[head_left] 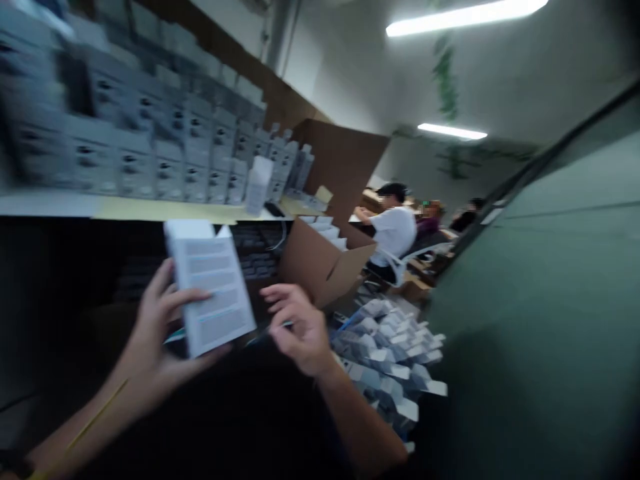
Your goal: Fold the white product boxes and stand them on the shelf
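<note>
My left hand point(160, 333) holds a white carton point(213, 293) with blocks of small printed text on the side facing me. The carton is tilted, and flaps stand up at its top. The fingers and thumb grip it from its left side and from below. Just to the right, my right hand point(300, 327) hovers apart from the carton. Its fingers are loosely bent, with a gap between thumb and fingers, and no held thing shows. A teal edge is visible behind the hands, too blurred to name.
Rows of upright printed cartons point(170, 167) line the shelf on the left. A brown cardboard box point(320, 260) holds white cartons. Many open-flapped cartons point(390, 347) are piled at lower right, beside a greenish panel point(540, 320). A person in white point(395, 230) sits beyond.
</note>
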`<state>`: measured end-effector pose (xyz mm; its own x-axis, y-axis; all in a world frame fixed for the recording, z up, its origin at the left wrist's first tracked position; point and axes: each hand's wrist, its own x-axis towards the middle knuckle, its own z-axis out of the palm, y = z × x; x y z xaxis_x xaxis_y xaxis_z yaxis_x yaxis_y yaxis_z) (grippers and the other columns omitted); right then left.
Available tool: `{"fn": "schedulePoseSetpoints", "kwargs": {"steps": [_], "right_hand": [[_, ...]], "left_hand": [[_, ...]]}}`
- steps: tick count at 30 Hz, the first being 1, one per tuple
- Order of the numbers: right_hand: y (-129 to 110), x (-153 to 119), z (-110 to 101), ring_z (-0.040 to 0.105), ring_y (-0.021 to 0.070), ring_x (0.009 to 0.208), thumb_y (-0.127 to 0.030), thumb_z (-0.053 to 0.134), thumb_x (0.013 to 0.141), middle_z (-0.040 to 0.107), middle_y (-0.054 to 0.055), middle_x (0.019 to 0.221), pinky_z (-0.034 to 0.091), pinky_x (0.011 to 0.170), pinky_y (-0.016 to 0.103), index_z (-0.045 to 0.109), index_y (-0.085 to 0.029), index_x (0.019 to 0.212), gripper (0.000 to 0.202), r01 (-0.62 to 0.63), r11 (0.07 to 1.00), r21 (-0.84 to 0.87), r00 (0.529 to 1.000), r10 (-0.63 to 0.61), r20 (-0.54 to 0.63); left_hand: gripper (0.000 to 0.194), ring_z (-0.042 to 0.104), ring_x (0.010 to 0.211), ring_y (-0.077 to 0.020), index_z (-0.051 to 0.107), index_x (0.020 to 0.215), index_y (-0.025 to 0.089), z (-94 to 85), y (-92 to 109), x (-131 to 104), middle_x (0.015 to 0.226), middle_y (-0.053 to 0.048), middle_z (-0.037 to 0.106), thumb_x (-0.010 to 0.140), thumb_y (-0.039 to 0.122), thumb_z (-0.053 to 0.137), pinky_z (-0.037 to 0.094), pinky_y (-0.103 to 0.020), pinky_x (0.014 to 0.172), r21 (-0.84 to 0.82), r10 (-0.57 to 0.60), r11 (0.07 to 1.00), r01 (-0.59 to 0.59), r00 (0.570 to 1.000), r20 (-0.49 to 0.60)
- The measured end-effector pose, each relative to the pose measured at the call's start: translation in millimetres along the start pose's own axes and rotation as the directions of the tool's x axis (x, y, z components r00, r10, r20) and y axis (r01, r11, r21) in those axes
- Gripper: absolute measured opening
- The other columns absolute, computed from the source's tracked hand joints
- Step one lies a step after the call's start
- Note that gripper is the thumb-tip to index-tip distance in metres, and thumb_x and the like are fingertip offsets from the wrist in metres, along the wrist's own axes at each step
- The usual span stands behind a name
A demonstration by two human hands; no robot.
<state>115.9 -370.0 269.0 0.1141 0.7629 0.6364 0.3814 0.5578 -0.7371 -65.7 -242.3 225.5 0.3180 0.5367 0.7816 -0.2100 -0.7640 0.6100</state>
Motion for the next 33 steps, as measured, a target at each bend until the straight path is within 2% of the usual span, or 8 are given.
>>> {"fn": "schedulePoseSetpoints", "kwargs": {"steps": [2, 4, 10, 13, 17, 23, 28, 33], "right_hand": [[-5.0, 0.8, -1.4, 0.060, 0.0194, 0.091, -0.016, 0.061, 0.080, 0.062, 0.007, 0.099, 0.051, 0.080, 0.038, 0.067, -0.020, 0.077, 0.008, 0.171, 0.951, -0.257, 0.979, -0.194, -0.066], [-6.6, 3.4, 1.4, 0.056, 0.0166, 0.077, -0.009, 0.061, 0.078, 0.058, 0.004, 0.084, 0.049, 0.067, 0.033, 0.066, -0.020, 0.080, 0.012, 0.333, 0.844, -0.420, 0.926, -0.377, -0.025], [-8.0, 11.7, 11.4, 0.051, 0.0159, 0.067, -0.004, 0.064, 0.077, 0.055, 0.002, 0.071, 0.046, 0.058, 0.031, 0.063, -0.019, 0.089, 0.019, 0.600, 0.547, -0.583, 0.747, -0.644, 0.165], [-6.6, 16.4, 9.3, 0.052, 0.0163, 0.067, -0.007, 0.066, 0.077, 0.058, 0.002, 0.071, 0.049, 0.060, 0.032, 0.064, -0.019, 0.092, 0.019, 0.673, 0.444, -0.592, 0.691, -0.663, 0.288], [-8.0, 23.4, 5.6, 0.052, 0.0160, 0.067, -0.011, 0.068, 0.079, 0.060, 0.001, 0.070, 0.049, 0.058, 0.031, 0.065, -0.019, 0.090, 0.014, 0.749, 0.370, -0.550, 0.626, -0.668, 0.402], [-11.0, 31.3, 3.1, 0.050, 0.0156, 0.066, -0.014, 0.067, 0.083, 0.061, 0.001, 0.068, 0.050, 0.059, 0.031, 0.065, -0.020, 0.086, 0.007, 0.814, 0.271, -0.515, 0.548, -0.654, 0.522], [-12.3, 36.0, 3.8, 0.049, 0.0147, 0.064, -0.012, 0.066, 0.084, 0.060, 0.000, 0.063, 0.049, 0.058, 0.030, 0.065, -0.020, 0.081, 0.008, 0.825, 0.225, -0.518, 0.520, -0.659, 0.543], [-7.0, 34.0, 3.0, 0.050, 0.0168, 0.066, -0.010, 0.070, 0.080, 0.062, 0.003, 0.065, 0.049, 0.058, 0.032, 0.067, -0.014, 0.088, 0.009, 0.854, 0.228, -0.468, 0.495, -0.637, 0.591]], "left_hand": [[0.076, 0.026, 0.148, -0.0448, 0.056, 0.121, 0.040, -8.6, 10.1, -4.7, 0.166, 0.000, 0.011, 0.053, 0.039, 0.090, 0.061, -0.063, 0.090, 0.117, -0.127, 0.986, 0.120, 0.990, 0.061], [0.072, 0.025, 0.148, -0.0443, 0.054, 0.120, 0.035, -12.2, 17.1, -4.0, 0.167, -0.005, 0.005, 0.057, 0.037, 0.089, 0.057, -0.061, 0.097, 0.102, -0.179, 0.980, 0.169, 0.979, 0.101], [0.071, 0.030, 0.146, -0.0421, 0.052, 0.121, 0.034, -14.5, 26.7, 0.6, 0.166, -0.006, 0.000, 0.060, 0.037, 0.089, 0.051, -0.058, 0.106, 0.076, -0.240, 0.970, 0.231, 0.956, 0.166], [0.070, 0.028, 0.147, -0.0423, 0.052, 0.121, 0.033, -15.0, 27.8, 0.0, 0.166, -0.006, 0.000, 0.061, 0.036, 0.089, 0.046, -0.060, 0.109, 0.066, -0.235, 0.972, 0.227, 0.956, 0.174], [0.070, 0.028, 0.146, -0.0436, 0.053, 0.121, 0.034, -14.4, 25.3, -0.2, 0.166, -0.006, 0.002, 0.061, 0.035, 0.089, 0.046, -0.062, 0.108, 0.062, -0.228, 0.973, 0.221, 0.959, 0.166], [0.071, 0.027, 0.147, -0.0437, 0.053, 0.122, 0.036, -14.2, 21.6, -0.8, 0.166, -0.005, 0.004, 0.060, 0.035, 0.089, 0.053, -0.059, 0.101, 0.071, -0.228, 0.973, 0.220, 0.960, 0.160], [0.071, 0.023, 0.148, -0.0441, 0.053, 0.121, 0.035, -13.8, 24.2, -0.4, 0.166, -0.006, 0.005, 0.060, 0.035, 0.089, 0.049, -0.062, 0.106, 0.081, -0.239, 0.970, 0.229, 0.959, 0.153], [0.069, 0.023, 0.148, -0.0436, 0.054, 0.120, 0.034, -13.3, 27.1, -0.2, 0.165, -0.007, 0.006, 0.060, 0.035, 0.089, 0.055, -0.057, 0.099, 0.068, -0.251, 0.968, 0.244, 0.957, 0.143]]}}
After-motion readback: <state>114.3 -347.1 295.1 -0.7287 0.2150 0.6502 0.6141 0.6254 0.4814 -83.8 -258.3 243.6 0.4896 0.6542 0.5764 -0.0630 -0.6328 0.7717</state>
